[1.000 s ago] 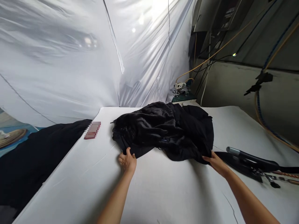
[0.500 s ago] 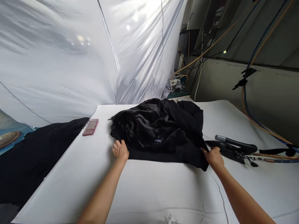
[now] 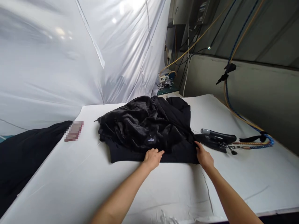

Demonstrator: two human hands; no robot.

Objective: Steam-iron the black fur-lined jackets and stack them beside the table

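Note:
A black garment (image 3: 135, 124) with a shiny, plush lining lies bunched up on the white table, its smooth hem band along the near edge. A small label reading GUESS (image 3: 150, 140) shows upside down on the lining. My left hand (image 3: 153, 158) rests on the hem below this label, fingers stretched out over the cloth. At the garment's near right corner, my right hand (image 3: 204, 155) pinches the edge between thumb and fingers; part of that grip is hidden.
An iron (image 3: 216, 140) with a black handle lies right of the garment, its cables and hoses (image 3: 254, 144) running off right. Dark cloth (image 3: 30, 152) hangs at the table's left edge near a pixelated reddish item (image 3: 74, 131). White sheeting (image 3: 58, 68) rises behind the table (image 3: 70, 189).
My left hand has moved right from the garment's left end to the middle of its hem. The right corner now lies flatter, still in my right hand. The view has shifted right.

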